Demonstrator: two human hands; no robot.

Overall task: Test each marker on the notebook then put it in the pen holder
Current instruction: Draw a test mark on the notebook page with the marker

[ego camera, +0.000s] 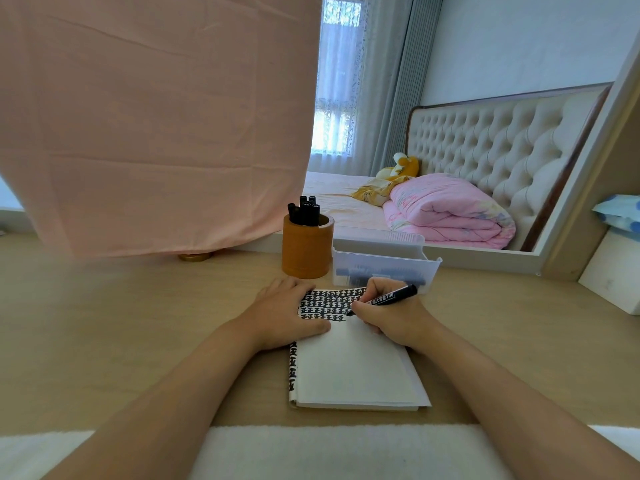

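Seemingly, right hand presses marker onto notebook.

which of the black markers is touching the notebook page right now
The marker gripped in the right hand, its tip on the notebook page. The rest stand in the brown pen holder or lie in the clear tray, untouched.

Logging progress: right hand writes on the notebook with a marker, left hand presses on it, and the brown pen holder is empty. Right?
Not empty: the head view shows several black markers standing in the pen holder. The rest holds: the right hand writes on the notebook with a marker, and the left hand presses on it.
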